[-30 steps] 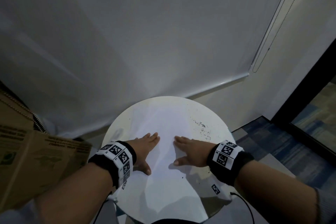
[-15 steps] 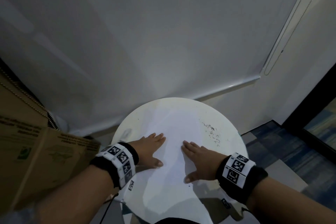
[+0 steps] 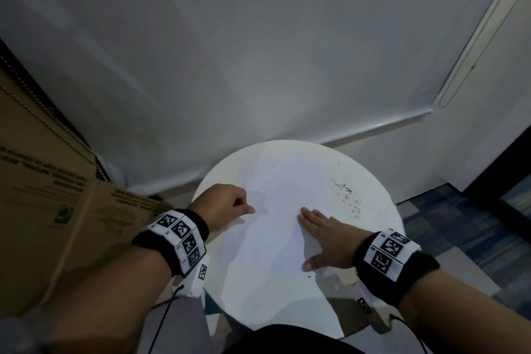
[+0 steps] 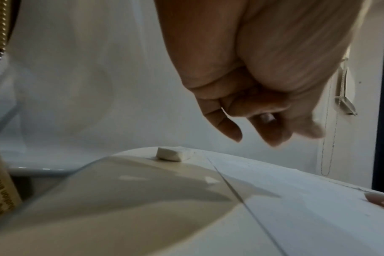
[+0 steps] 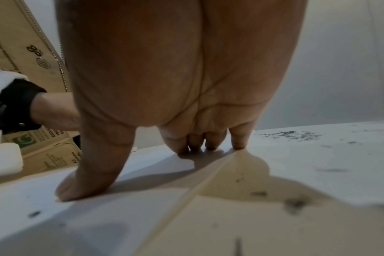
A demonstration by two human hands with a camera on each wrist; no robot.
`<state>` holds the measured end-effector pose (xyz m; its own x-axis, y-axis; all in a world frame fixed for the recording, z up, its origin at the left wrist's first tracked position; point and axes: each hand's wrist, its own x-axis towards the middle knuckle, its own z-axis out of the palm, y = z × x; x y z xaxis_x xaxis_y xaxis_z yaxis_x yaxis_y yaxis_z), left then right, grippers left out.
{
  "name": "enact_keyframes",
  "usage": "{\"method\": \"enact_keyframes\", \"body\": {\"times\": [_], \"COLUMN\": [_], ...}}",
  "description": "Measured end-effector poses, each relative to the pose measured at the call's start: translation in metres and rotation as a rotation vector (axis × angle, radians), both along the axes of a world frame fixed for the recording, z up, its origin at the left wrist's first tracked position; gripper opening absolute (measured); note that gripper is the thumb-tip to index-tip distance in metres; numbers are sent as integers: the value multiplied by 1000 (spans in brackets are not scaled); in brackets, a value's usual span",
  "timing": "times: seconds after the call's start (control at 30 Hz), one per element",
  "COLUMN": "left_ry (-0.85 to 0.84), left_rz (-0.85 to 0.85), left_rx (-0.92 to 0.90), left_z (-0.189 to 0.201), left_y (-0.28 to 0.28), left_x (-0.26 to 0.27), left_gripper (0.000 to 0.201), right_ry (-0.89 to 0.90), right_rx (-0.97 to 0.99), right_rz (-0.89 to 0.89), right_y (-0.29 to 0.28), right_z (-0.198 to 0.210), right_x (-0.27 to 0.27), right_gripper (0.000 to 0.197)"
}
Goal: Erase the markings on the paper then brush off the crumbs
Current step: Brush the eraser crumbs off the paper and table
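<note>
A white sheet of paper (image 3: pixel 273 238) lies on a round white table (image 3: pixel 382 190). Dark eraser crumbs (image 3: pixel 349 198) are scattered on the table just right of the sheet. My right hand (image 3: pixel 310 238) presses flat on the paper's right part, with straight fingers (image 5: pixel 210 140) and the thumb spread. My left hand (image 3: pixel 227 204) hovers over the table's left side, its fingers curled and holding nothing. In the left wrist view a small white eraser (image 4: pixel 170 154) lies on the table just beyond and below those fingertips (image 4: pixel 232 131). The head view hides the eraser under the hand.
A brown cardboard box (image 3: pixel 43 210) stands close to the table's left. A white roller blind (image 3: pixel 258 52) hangs behind the table, with a bead chain (image 3: pixel 57 129) at the left. Blue carpet (image 3: pixel 459 224) shows at the right.
My left hand has lifted off the paper, drawn left and curled its fingers. The right hand stays flat on the sheet.
</note>
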<state>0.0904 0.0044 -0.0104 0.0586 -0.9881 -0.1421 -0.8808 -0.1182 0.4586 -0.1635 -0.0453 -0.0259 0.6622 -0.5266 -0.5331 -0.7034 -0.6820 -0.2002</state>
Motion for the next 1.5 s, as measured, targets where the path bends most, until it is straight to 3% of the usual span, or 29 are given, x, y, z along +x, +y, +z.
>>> {"method": "enact_keyframes", "body": {"times": [0.07,0.13,0.23,0.37,0.6,0.97,1.23,1.33,1.43,1.5], "left_ry": [0,24,-26,-205,-335,-432,-407,-370,-338,-336], "left_rz": [-65,-112,-95,-123,-154,23,224,259,304,335], "left_rx": [21,31,48,312,515,579,567,559,559,547], "left_z": [-2,-4,-6,-5,-5,-9,-12,-15,-20,-20], "left_y": [2,5,10,20,20,22,25,30,33,33], "left_x": [1,3,0,-16,-43,-49,-71,-80,-86,-85], "left_gripper": [14,31,33,65,79,85,89,94,100,98], "right_ry": [0,-1,5,-1,9,27,-71,-100,-80,-46], "right_rx": [6,5,2,-4,-16,4,60,5,72,76], "right_rz": [2,6,10,24,108,275,357,501,733,857], "right_y": [0,0,1,-2,-7,-28,-35,-36,-9,7], "right_z": [1,2,4,9,11,30,35,36,26,15], "right_x": [0,-1,0,0,-3,-25,-39,-49,-55,-58], "right_gripper": [106,105,101,89,86,89,74,74,79,89]}}
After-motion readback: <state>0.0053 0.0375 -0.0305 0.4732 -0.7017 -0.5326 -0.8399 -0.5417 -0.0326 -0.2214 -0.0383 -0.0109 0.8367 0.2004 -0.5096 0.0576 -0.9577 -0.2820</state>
